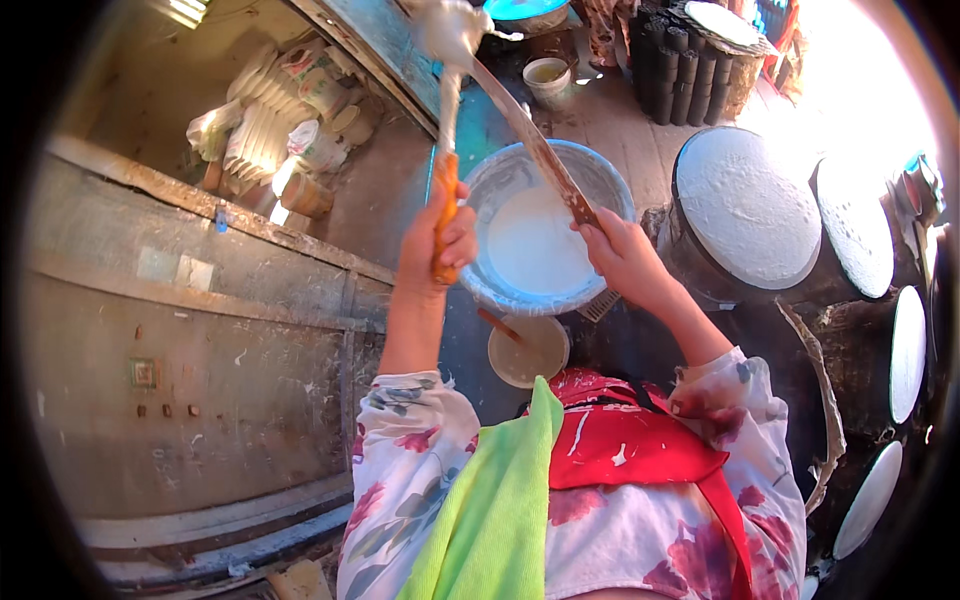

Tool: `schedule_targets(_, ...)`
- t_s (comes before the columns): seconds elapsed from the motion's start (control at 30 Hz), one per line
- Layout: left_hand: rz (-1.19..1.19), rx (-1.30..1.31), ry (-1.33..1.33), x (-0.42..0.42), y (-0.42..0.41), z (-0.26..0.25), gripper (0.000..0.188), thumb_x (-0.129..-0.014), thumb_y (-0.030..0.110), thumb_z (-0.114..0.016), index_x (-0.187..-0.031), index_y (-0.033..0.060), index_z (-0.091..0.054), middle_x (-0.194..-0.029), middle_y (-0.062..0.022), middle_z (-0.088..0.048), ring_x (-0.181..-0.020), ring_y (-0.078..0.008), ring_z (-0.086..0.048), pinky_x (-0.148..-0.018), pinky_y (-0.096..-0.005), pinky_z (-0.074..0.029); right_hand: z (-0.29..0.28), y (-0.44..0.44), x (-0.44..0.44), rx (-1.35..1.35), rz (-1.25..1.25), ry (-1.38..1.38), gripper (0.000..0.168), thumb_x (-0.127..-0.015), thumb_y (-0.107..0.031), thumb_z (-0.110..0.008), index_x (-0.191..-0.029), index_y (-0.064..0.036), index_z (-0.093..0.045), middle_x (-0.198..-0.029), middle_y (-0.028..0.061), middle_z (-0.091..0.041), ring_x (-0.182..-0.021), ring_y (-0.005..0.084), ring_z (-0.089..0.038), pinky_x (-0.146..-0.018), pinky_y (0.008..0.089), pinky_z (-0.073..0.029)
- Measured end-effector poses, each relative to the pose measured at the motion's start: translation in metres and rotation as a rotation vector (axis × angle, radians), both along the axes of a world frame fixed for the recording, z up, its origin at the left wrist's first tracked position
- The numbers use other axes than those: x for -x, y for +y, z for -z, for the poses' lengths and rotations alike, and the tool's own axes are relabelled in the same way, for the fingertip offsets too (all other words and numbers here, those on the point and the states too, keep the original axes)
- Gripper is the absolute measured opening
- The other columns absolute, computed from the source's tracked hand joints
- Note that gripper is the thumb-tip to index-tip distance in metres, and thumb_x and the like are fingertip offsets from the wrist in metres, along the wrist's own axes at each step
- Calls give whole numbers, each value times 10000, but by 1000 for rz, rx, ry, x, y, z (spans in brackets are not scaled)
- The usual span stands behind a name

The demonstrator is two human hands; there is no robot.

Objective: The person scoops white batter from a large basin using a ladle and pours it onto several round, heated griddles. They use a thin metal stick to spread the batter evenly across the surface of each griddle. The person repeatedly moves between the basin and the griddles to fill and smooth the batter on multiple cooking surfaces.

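Observation:
My left hand grips the orange handle of a ladle-like tool, held up over the left rim of a blue plastic basin. In my right hand is a long flat wooden stick, slanting up and leftward across the basin. Its far end meets the tool's blurred head, which is coated in thick white paste. White batter-like liquid lies in the basin below. Nearer my body, a small bucket holds pale liquid and a reddish-brown stick.
Rightward stand several drum-like stoves with round white tops. Beyond the basin are a white pail and stacked black cylindrical briquettes. A worn wooden partition runs along the left, with piled sacks behind it.

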State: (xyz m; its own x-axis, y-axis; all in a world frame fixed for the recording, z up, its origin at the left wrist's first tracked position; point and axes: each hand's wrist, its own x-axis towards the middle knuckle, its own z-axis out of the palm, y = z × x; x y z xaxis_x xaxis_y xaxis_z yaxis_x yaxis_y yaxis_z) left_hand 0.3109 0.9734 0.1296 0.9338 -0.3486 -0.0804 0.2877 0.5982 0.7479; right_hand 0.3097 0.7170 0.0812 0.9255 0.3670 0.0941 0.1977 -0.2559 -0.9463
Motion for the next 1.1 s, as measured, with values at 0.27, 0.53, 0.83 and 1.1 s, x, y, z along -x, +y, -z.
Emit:
schedule_targets(0.27, -129, 92, 428, 46, -45, 54, 247, -944, 262, -488, -958, 16, -475, -555, 32, -403, -385, -40, -403, -371, -196, -343, 63, -41, 56, -48, -56, 425, 247, -946, -224, -426, -1029, -15, -528, -575, 29, -478, -393, 107, -436, -395, 269, -369)
schedule_targets(0.53, -125, -446, 204, 52, -93, 70, 250, -913, 289, -523, -910, 58, -428, -547, 8, -410, -368, -78, -404, -350, -217, -333, 78, -75, 85, -42, 90, 397, 235, -946, -227, -429, -1058, -41, -521, -581, 20, -477, -402, 99, -425, -396, 268, -359)
schedule_targets(0.83, 67, -771, -82, 32, -151, 44, 248, -920, 269, -509, -1013, 44, -462, -558, 9, -423, -356, -85, -399, -342, -231, -312, 68, -118, 118, -83, 407, 191, 203, -948, -194, -434, -1053, -43, -521, -553, 7, -467, -397, 91, -404, -386, 274, -340)
schedule_targets(1.1, 669, -264, 224, -3, -247, 55, 234, -935, 314, -493, -930, 85, -449, -581, 24, -393, -409, -60, -381, -376, -232, -316, 86, -171, 183, -276, 745, 333, 195, -955, -184, -420, -1050, -49, -524, -547, 1, -466, -378, 75, -404, -364, 239, -332)
